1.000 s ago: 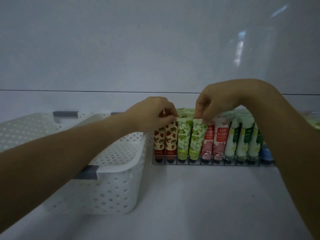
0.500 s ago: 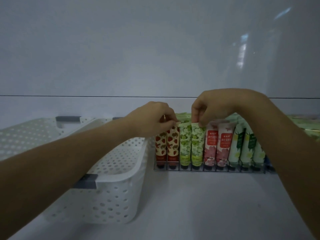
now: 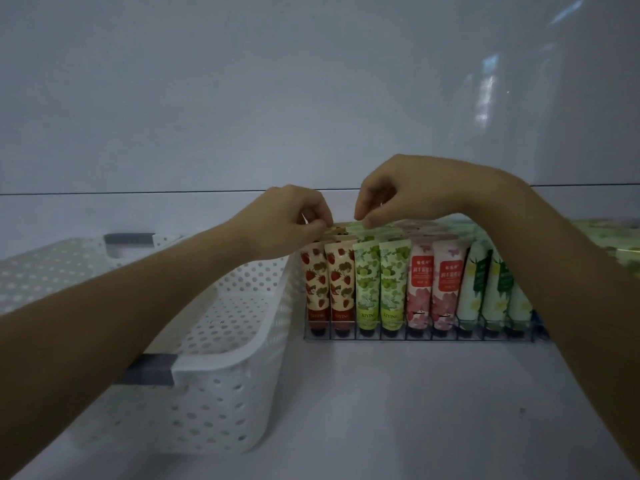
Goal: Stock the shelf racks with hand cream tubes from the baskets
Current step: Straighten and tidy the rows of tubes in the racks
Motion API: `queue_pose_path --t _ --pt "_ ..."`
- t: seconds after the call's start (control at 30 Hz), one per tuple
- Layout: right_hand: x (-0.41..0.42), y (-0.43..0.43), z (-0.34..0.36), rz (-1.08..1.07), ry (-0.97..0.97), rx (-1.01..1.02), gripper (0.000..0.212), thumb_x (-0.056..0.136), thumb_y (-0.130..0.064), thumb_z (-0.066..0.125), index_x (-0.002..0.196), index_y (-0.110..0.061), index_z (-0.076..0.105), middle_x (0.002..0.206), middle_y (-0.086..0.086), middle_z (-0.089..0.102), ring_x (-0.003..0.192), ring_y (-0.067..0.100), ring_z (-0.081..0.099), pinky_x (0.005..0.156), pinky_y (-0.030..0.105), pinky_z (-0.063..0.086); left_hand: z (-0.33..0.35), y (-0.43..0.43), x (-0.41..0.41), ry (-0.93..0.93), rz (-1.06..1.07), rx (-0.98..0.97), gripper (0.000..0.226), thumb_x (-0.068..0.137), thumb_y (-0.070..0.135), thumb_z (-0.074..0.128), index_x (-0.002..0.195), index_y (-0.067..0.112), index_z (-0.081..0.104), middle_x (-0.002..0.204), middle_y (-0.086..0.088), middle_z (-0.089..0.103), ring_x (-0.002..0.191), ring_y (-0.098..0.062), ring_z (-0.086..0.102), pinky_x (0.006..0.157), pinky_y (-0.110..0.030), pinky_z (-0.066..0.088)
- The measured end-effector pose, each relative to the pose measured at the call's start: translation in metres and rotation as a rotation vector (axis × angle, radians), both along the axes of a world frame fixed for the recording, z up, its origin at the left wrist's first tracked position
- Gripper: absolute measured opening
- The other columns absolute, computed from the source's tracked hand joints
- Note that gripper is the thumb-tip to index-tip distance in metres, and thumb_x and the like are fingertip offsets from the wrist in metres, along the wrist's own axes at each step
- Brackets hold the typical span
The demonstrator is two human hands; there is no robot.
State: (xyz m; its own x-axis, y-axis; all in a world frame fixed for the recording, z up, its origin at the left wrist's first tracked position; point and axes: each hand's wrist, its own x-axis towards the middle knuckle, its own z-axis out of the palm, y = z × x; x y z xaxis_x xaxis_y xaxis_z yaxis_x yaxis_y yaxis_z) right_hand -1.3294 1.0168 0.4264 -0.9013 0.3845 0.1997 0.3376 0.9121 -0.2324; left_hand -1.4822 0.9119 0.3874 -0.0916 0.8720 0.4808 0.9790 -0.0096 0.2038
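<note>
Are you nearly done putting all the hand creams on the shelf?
Nearly, it looks. Done: the rack has a full front row of standing tubes. In hand: the left hand pinches a strawberry tube top further back, the right hand a green tube top. Left: the white basket beside the rack shows no tubes inside, so probably little; the arm hides the rack's right end.

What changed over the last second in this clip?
Both hands moved back from the front-row tube tops: the left hand now pinches a strawberry tube behind, the right hand a green tube behind. The front row, rack and white basket stayed put.
</note>
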Motion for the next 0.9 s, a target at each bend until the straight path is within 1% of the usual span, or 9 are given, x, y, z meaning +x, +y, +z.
queue_pose_path --t 0.1,0.2,0.3,0.4,0.5,0.57,0.7,0.8,0.9 --pt "-0.005 0.001 -0.004 0.006 0.073 0.022 0.005 0.085 -0.024 0.064 0.087 -0.028 0.066 0.085 -0.018 0.062 0.079 -0.004 0.056 0.064 0.013 0.038 -0.002 0.001 -0.004 -0.003 0.050 0.035 0.014 0.090 0.014 0.051 0.092 0.023 0.062 0.076 0.022 0.052 0.069 0.001 0.053 0.058 -0.005 0.038" --pt "-0.012 0.003 -0.011 0.013 0.130 0.060 0.009 0.086 -0.022 0.062 0.091 -0.027 0.068 0.083 -0.019 0.059 0.076 -0.007 0.051 0.061 0.009 0.034 -0.005 0.004 -0.010 0.015 0.132 0.038 0.016 0.091 0.014 0.051 0.096 0.021 0.065 0.079 0.016 0.053 0.067 0.004 0.048 0.056 -0.005 0.035" --pt "-0.019 0.002 -0.018 0.013 0.125 0.064 0.014 0.087 -0.018 0.061 0.095 -0.026 0.069 0.081 -0.020 0.058 0.073 -0.007 0.051 0.058 0.008 0.032 -0.007 0.004 -0.013 0.016 0.139 -0.028 0.016 0.089 0.014 0.054 0.097 0.018 0.067 0.075 0.018 0.053 0.065 0.006 0.047 0.055 -0.004 0.036" --pt "-0.024 0.001 -0.024 0.003 0.085 0.054 0.016 0.087 -0.017 0.060 0.096 -0.026 0.071 0.078 -0.019 0.057 0.071 -0.005 0.051 0.056 0.009 0.033 -0.006 0.003 -0.014 -0.013 0.134 -0.028 0.015 0.089 0.016 0.054 0.095 0.018 0.068 0.073 0.019 0.053 0.065 0.006 0.048 0.055 -0.005 0.035" --pt "-0.026 0.003 -0.029 0.000 0.086 0.025 0.018 0.088 -0.016 0.059 0.098 -0.025 0.072 0.084 -0.015 0.063 0.075 -0.005 0.054 0.060 0.008 0.039 -0.006 0.004 -0.014 -0.073 0.125 -0.043 0.016 0.089 0.018 0.055 0.096 0.018 0.069 0.082 0.012 0.060 0.074 -0.001 0.052 0.062 -0.009 0.038" --pt "-0.026 0.004 -0.030 0.007 0.094 -0.001 0.019 0.088 -0.015 0.059 0.098 -0.024 0.072 0.087 -0.014 0.064 0.077 -0.002 0.056 0.064 0.009 0.042 -0.006 0.004 -0.014 -0.109 0.115 -0.076 0.016 0.089 0.019 0.057 0.098 0.020 0.070 0.088 0.009 0.062 0.081 -0.005 0.054 0.067 -0.015 0.041" --pt "-0.030 0.003 -0.032 0.053 0.105 0.019 0.019 0.090 -0.012 0.056 0.090 -0.026 0.069 0.078 -0.022 0.057 0.074 -0.004 0.054 0.063 0.009 0.039 -0.006 0.004 -0.014 -0.171 0.093 -0.106 0.018 0.089 0.016 0.056 0.100 0.019 0.070 0.093 0.004 0.065 0.087 -0.010 0.057 0.080 -0.024 0.045" --pt "-0.032 0.004 -0.033 0.066 0.110 0.026 0.021 0.090 -0.013 0.056 0.085 -0.030 0.066 0.081 -0.019 0.059 0.079 -0.001 0.057 0.067 0.011 0.042 -0.006 0.003 -0.013 -0.197 0.091 -0.114 0.018 0.090 0.014 0.055 0.097 0.019 0.070 0.097 -0.002 0.068 0.088 -0.014 0.061 0.083 -0.029 0.050" --pt "-0.029 0.007 -0.032 0.055 0.098 0.008 0.020 0.090 -0.013 0.056 0.084 -0.030 0.065 0.080 -0.021 0.058 0.082 0.003 0.059 0.068 0.012 0.044 -0.006 0.002 -0.012 -0.207 0.097 -0.132 0.019 0.091 0.010 0.052 0.092 0.021 0.067 0.097 -0.006 0.070 0.089 -0.022 0.064 0.083 -0.035 0.052"
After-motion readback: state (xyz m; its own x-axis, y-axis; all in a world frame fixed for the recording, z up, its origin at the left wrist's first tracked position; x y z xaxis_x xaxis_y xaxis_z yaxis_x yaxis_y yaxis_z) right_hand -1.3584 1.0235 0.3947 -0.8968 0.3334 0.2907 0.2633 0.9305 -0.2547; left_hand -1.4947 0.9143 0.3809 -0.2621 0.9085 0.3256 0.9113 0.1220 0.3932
